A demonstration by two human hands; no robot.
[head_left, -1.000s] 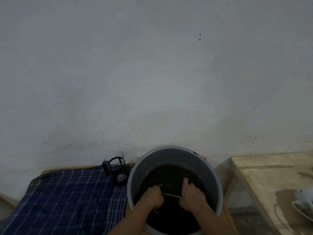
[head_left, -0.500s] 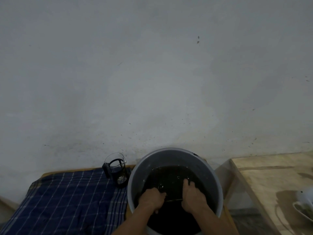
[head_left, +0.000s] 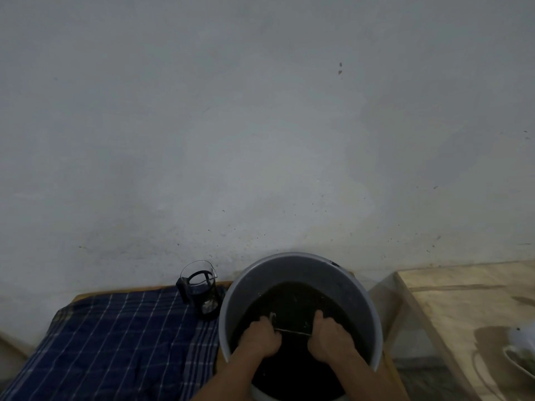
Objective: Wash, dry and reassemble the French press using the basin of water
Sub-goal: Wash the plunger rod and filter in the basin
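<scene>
Clearly the washing stage is under way and nothing beyond it shows: both hands are down in the round grey plastic basin [head_left: 301, 266], which holds dark brown water. The left hand [head_left: 260, 337] is curled round one end of a thin metal plunger rod [head_left: 292, 332] and the right hand [head_left: 330, 338] is curled at the other end, so the rod lies level between them just at the surface; what hangs below it, filter or lid, is hidden by the murky water. Standing upright just left of the basin, on the far corner of a dark blue checked cloth [head_left: 115, 342], is the clear glass carafe in its black frame [head_left: 201, 287], apart from both hands. Whether the carafe is already washed I cannot tell. By my reckoning drying and putting the press together are all still ahead.
</scene>
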